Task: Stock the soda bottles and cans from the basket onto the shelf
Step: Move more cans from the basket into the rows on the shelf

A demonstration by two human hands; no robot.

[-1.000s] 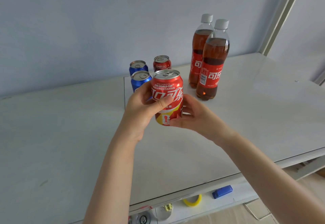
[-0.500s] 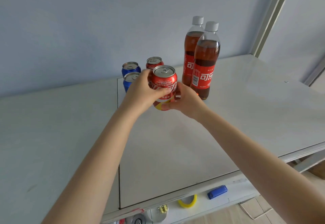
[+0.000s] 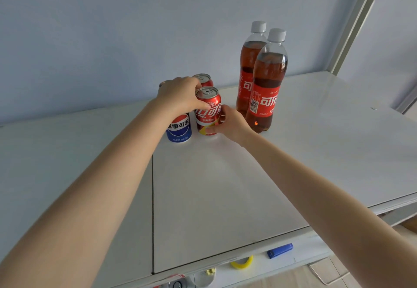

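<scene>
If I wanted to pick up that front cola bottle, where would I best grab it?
Probably round the middle of the front bottle, at the red label, coming from the right side. It stands upright; the other bottle crowds it behind-left, and the right hand, holding the red can, is on its left.

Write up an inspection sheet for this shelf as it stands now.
Surface: white shelf, with a seam running front to back.
Job's things: red Coca-Cola can upright beside blue Pepsi can; rear red can behind them; front cola bottle and rear cola bottle upright to the right.
Clutter: blue oblong item and yellow ring on the ledge below.
Grips: left hand and right hand both hold the red Coca-Cola can.
Cables: thin wire loop on the floor, kind unclear.
Surroundings: pale blue wall, metal upright at right.
</scene>
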